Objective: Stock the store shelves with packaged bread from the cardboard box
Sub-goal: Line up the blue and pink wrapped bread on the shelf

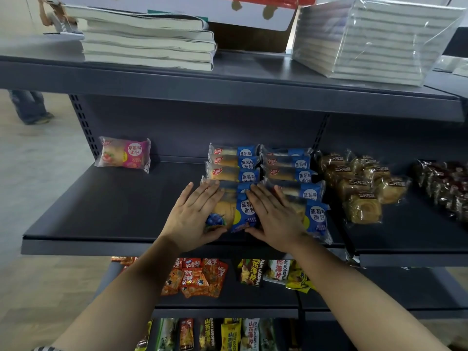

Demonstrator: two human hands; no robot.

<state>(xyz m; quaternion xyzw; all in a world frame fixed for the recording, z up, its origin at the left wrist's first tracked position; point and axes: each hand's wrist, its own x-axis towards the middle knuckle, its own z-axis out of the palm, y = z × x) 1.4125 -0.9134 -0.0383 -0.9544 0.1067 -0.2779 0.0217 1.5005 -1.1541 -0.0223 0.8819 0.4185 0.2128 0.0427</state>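
We find both hands on the middle shelf (114,206), laid flat on the nearest blue bread packet (239,214) of the left row. The left hand (195,216) covers its left end and the right hand (273,216) its right end. On both, the fingers are straight and slightly spread and the thumbs sit at the packet's near edge; neither hand grips anything. The blue packets lie in two rows running from far to near, each overlapping the one behind. The right row's front packet (316,219) reaches close to the shelf's near lip. In our judgement the chief risk is sliding: the wrappers look slick, so a push toward the far side could ride one packet over another and skew the row into its neighbour. A pull toward the near side could tip the front packets over the lip onto the snack bags (197,277) below. Heavy pressure could also flatten the soft bread. The pink packet (125,154) at far left and the brown pastries (364,188) to the right stand apart and seem unaffected.
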